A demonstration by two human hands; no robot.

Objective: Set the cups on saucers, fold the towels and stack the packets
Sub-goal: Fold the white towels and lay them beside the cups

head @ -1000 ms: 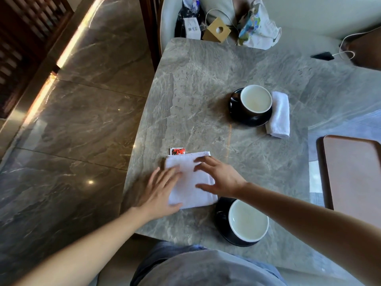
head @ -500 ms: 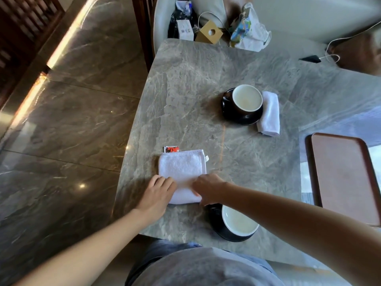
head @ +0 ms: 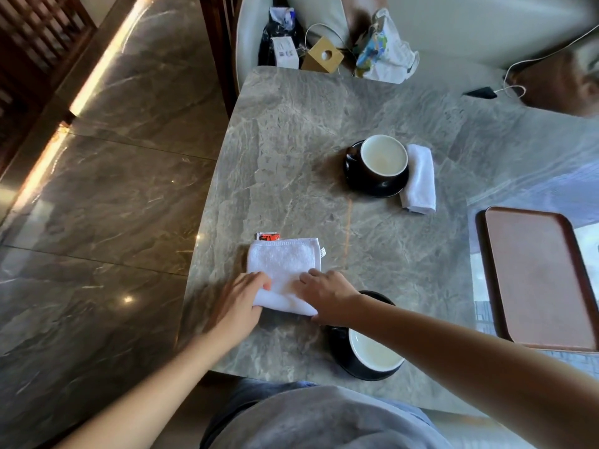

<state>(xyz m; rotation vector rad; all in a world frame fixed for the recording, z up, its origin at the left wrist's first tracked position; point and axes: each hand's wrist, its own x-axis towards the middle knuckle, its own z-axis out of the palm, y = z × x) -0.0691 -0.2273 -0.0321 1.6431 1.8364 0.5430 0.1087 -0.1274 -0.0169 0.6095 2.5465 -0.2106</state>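
A white towel (head: pixel 285 264) lies folded on the grey marble table (head: pixel 291 150) near its front left. My left hand (head: pixel 241 301) grips the towel's near left corner, and my right hand (head: pixel 327 294) grips its near right edge; the near edge is lifted and rolled over. A red packet (head: pixel 267 236) peeks out just behind the towel. A black cup with a white inside stands on a black saucer (head: pixel 340 358) under my right forearm. A second cup (head: pixel 384 157) sits on its saucer (head: pixel 356 183) at mid table, with a rolled white towel (head: pixel 419 179) touching its right side.
A brown tray (head: pixel 538 277) lies at the right. Beyond the table's far edge a seat holds a wooden box (head: pixel 322 56), a crumpled bag (head: pixel 382 51) and a black pouch (head: pixel 275 37). A black plug (head: pixel 479 92) with a white cable rests far right. Floor drops off left.
My hands slid from flat on the towel back to its near edge, closed on it, and have begun lifting that edge over.
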